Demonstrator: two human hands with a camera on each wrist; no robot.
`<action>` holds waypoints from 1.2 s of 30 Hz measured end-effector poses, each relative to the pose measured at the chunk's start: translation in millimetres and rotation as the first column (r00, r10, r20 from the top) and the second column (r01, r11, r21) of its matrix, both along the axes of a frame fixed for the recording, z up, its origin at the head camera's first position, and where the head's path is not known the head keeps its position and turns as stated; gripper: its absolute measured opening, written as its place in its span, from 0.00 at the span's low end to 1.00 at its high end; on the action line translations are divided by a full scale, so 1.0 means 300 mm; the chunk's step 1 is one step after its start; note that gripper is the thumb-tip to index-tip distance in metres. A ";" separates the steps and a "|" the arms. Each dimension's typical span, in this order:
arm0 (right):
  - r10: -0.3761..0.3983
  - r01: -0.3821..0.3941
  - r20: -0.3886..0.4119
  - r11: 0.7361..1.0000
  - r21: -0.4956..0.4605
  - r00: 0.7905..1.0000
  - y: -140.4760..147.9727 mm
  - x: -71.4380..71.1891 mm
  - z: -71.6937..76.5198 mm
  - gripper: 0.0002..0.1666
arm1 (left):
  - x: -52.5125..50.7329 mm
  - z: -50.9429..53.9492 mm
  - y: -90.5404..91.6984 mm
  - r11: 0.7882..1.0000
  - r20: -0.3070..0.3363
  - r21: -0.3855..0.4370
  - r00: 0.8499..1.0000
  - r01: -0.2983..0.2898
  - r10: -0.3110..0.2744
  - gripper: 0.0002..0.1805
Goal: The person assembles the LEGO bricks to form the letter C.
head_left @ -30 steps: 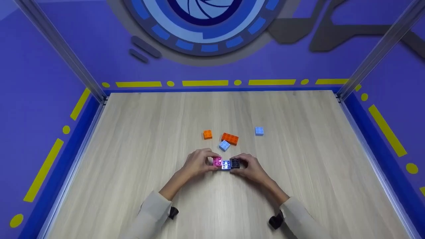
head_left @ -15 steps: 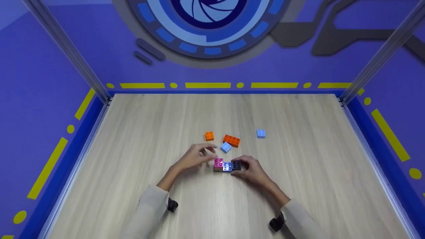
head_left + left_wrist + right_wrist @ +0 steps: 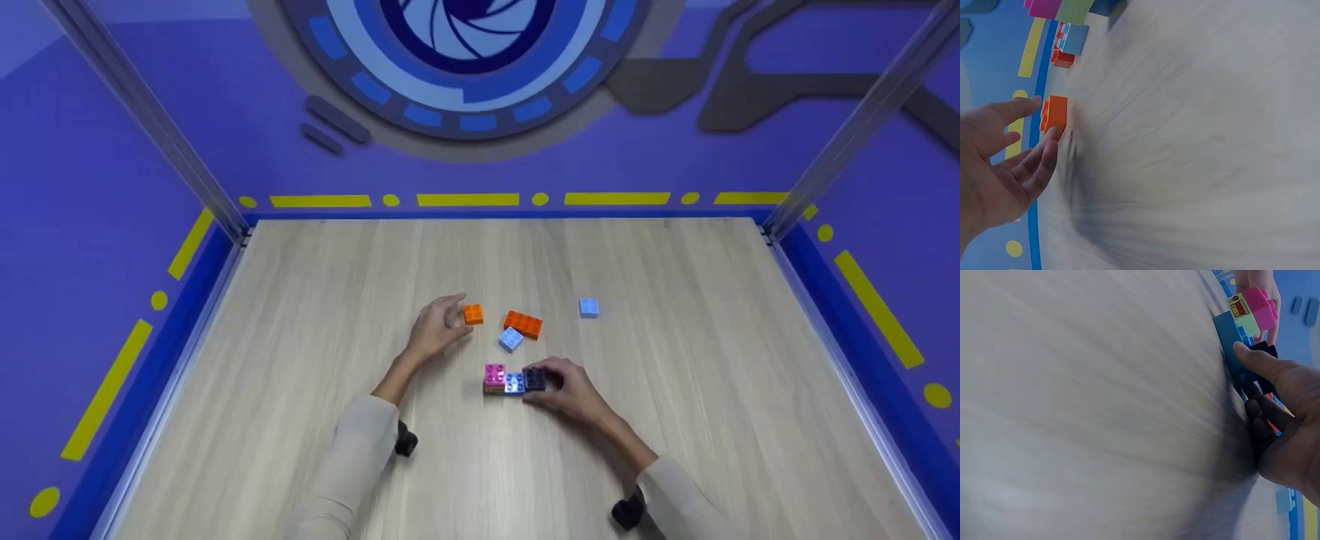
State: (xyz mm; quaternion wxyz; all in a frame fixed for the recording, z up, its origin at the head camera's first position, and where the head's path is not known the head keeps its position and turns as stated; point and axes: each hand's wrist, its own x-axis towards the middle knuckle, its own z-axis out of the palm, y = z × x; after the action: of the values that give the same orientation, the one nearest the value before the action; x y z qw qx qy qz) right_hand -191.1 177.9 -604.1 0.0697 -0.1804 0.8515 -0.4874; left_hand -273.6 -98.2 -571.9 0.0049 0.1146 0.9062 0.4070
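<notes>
Your left hand (image 3: 433,331) is at the orange brick (image 3: 473,313), thumb and fingers spread apart at its left side. Not gripped; can't confirm contact from the head or left wrist view. That brick sits flat on the table (image 3: 322,300), studs up.

Your right hand (image 3: 573,391) pinches the black brick (image 3: 535,379) between thumb and fingers, at the right end of the small build. Right wrist view has the thumb tip against the side of the blue brick (image 3: 1225,337), which forms the bottom layer. Its studs show in the middle of the row. At the left end, the pink brick (image 3: 494,373) is on top of the pale green brick (image 3: 1248,324), which has a red print on its side.

Loose parts: the long red-orange brick (image 3: 529,323) is right of the orange one, set at an angle. The nearer light blue brick (image 3: 511,340) is at its near-left edge; can't tell if they touch. The farther light blue brick (image 3: 589,307) lies off to the right, well apart from the build.

Both your sleeves (image 3: 352,442) are light-coloured, each with a black device (image 3: 406,439) at the cuff.
</notes>
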 end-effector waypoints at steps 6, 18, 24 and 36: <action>-0.017 0.017 0.009 1.000 -0.013 1.000 -0.002 -0.006 0.007 0.26 | -0.013 -0.014 0.021 0.999 0.033 -0.010 0.998 -0.045 0.045 0.28; -0.039 0.040 0.015 0.999 -0.016 0.999 0.013 -0.009 0.027 0.26 | -0.059 -0.031 0.091 0.994 -0.060 -0.086 0.996 -0.073 0.068 0.32; -0.058 0.058 0.011 0.998 0.005 0.998 0.027 0.009 0.017 0.27 | -0.044 -0.038 0.119 0.990 -0.076 -0.133 0.996 -0.050 0.040 0.20; -0.034 0.034 0.020 0.999 0.001 0.999 -0.006 0.024 -0.001 0.26 | 0.072 0.021 0.027 0.998 0.006 -0.043 0.999 0.041 -0.041 0.21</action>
State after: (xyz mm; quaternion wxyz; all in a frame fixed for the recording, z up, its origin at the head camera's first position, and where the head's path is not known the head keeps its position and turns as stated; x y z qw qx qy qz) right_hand -184.0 176.0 -604.3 0.0701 -0.1609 0.8538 -0.4901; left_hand -252.0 -90.0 -565.7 0.0181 0.1320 0.9121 0.3876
